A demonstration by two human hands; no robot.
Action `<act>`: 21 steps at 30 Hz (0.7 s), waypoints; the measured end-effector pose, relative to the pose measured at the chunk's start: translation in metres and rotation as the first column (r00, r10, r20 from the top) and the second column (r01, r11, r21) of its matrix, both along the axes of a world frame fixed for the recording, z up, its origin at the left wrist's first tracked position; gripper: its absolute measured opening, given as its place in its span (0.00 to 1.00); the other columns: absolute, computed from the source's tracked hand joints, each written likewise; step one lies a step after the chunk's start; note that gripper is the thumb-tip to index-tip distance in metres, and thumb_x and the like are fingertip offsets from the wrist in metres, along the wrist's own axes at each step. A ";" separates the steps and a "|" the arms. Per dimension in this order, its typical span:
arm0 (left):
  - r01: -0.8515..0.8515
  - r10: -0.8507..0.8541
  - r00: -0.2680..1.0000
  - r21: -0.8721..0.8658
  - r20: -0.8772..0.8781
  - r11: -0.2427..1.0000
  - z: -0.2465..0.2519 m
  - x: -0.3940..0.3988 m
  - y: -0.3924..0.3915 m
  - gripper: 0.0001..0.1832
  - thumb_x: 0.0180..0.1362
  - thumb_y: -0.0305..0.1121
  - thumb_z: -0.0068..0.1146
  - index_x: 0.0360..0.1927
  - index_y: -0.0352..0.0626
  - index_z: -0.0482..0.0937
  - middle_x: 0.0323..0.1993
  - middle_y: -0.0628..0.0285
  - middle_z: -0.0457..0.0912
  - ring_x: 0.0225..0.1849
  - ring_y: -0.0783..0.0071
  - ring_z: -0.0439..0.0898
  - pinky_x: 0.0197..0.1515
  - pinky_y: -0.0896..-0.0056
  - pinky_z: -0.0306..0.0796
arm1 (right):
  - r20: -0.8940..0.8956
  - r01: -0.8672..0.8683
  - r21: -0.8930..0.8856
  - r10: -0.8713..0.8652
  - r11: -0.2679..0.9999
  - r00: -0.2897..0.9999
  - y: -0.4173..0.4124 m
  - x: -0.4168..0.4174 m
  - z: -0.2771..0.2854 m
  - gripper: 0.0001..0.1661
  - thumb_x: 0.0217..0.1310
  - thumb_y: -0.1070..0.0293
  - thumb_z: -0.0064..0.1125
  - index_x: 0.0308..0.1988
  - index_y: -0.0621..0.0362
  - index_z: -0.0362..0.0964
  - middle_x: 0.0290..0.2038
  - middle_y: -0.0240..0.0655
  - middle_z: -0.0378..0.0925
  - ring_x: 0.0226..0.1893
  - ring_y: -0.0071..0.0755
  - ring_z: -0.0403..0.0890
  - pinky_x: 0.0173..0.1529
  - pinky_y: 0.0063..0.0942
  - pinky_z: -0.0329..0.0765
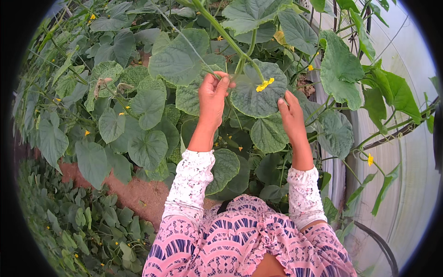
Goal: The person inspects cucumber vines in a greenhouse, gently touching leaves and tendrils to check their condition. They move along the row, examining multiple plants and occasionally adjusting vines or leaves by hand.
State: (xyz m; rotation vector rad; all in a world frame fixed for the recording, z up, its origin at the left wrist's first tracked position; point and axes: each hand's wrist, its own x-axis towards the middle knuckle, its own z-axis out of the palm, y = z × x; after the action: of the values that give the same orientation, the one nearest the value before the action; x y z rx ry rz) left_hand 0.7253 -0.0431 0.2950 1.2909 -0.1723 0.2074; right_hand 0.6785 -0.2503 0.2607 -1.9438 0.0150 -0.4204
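My left hand (211, 100) pinches a thin pale cord (187, 39) that comes down from the upper left, close beside a cucumber vine stem (225, 34). The thumb and fingertips hide the cord's lower end. At the right, my right hand (293, 116) has its thumb and fingers at the edge of a broad cucumber leaf (254, 98), gripping the rim. A yellow cucumber flower (265, 85) shows in front of that leaf, between my two hands. Just above my left hand spreads another large leaf (180, 57).
Dense cucumber foliage (148, 114) surrounds my hands. Translucent plastic sheeting (398, 152) curves along the right, with a vine (391, 131) before it. Bare soil (138, 194) shows at lower left, beside another row of plants (86, 232). A dark hose-like line (380, 244) lies lower right.
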 end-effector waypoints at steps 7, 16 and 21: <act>-0.021 0.018 0.992 -0.027 -0.127 0.999 -0.074 0.015 -0.010 0.03 0.63 0.29 0.50 0.39 0.44 0.73 0.35 0.68 0.80 0.37 0.82 0.76 0.37 0.81 0.65 | 0.106 -0.124 -0.366 0.174 0.922 0.979 0.037 -0.057 0.087 0.19 0.61 0.68 0.53 0.50 0.64 0.68 0.47 0.49 0.73 0.46 0.48 0.76 0.46 0.35 0.75; -0.008 0.007 0.970 -0.004 -0.244 1.000 -0.094 -0.013 -0.021 0.06 0.62 0.31 0.51 0.41 0.44 0.76 0.38 0.71 0.80 0.39 0.87 0.73 0.42 0.82 0.66 | 0.175 -0.026 -0.564 0.151 0.826 0.973 0.067 -0.016 0.080 0.19 0.58 0.74 0.54 0.50 0.64 0.68 0.30 0.44 0.76 0.33 0.41 0.81 0.32 0.32 0.75; -0.009 0.029 0.965 0.078 -0.262 0.997 -0.096 -0.030 -0.013 0.10 0.61 0.33 0.53 0.42 0.41 0.76 0.38 0.69 0.81 0.38 0.85 0.74 0.40 0.78 0.68 | 0.336 0.091 -0.535 0.112 0.840 0.935 0.065 -0.014 0.063 0.08 0.60 0.70 0.54 0.40 0.59 0.72 0.25 0.38 0.76 0.26 0.34 0.81 0.27 0.28 0.72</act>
State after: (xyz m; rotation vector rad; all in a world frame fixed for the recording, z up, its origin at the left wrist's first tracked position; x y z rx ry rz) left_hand 0.6956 -0.0559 0.1987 1.3827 0.0598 0.0446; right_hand 0.6641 -0.1854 0.3240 -2.3934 -0.3928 -0.8381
